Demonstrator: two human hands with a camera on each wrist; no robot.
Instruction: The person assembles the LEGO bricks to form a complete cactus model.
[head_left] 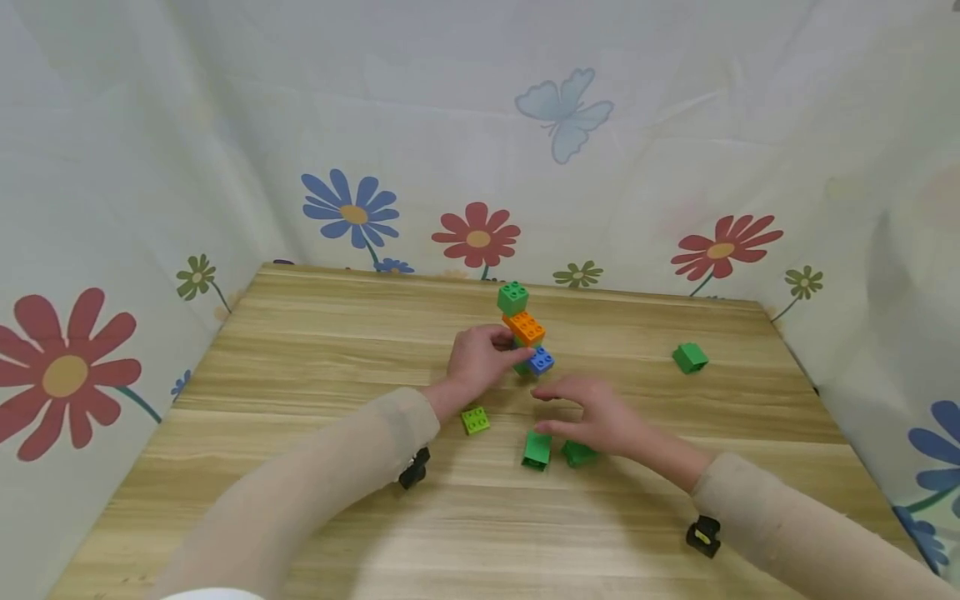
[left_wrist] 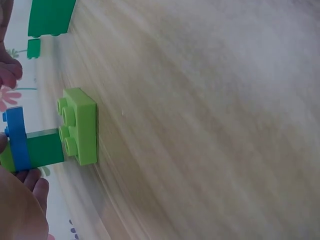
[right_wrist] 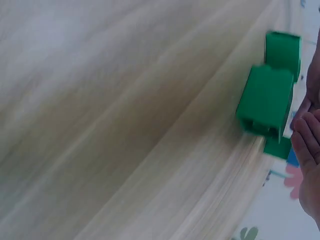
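Observation:
My left hand (head_left: 476, 363) grips a stepped tower of toy building bricks from its left side, thumb on the blue brick (head_left: 541, 360). Above that sits an orange brick (head_left: 527, 328), with a green brick (head_left: 513, 300) on top. In the left wrist view, a darker green brick (left_wrist: 45, 148) lies under the blue layer. My right hand (head_left: 600, 415) hovers just right of the tower, fingers loosely bent and holding nothing. Beneath it on the table are two loose green bricks, one (head_left: 536, 452) below the thumb and another (head_left: 579, 453) partly hidden by the hand.
A flat lime-green brick (head_left: 475, 420) lies near the left wrist, studs up. Farther off to the right is a single green brick (head_left: 690, 357). The wooden table (head_left: 315, 350) ends at a flower-printed curtain (head_left: 420, 108) behind and at both sides.

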